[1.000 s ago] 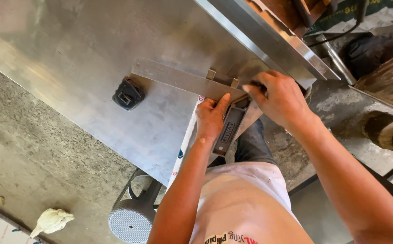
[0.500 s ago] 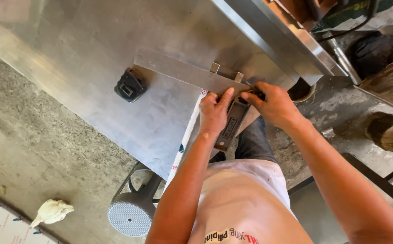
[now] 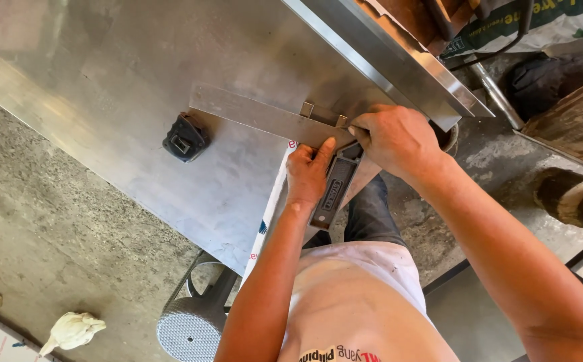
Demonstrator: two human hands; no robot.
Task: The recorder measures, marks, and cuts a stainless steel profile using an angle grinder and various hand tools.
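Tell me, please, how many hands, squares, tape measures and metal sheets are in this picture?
Hands: 2, the left hand and the right hand
Squares: 1, the metal square
Tape measures: 1, the black tape measure
Metal sheets: 1, the metal sheet
Total: 5

Black tape measure (image 3: 185,137), perforated stool (image 3: 189,328) — crumpled rag (image 3: 71,330) below.

I see rough grey concrete floor (image 3: 43,221) across the lower left of the frame, a crumpled pale rag (image 3: 71,330) at the bottom left, a perforated round stool (image 3: 187,328) beside it, and daylight glaring off the upper left.
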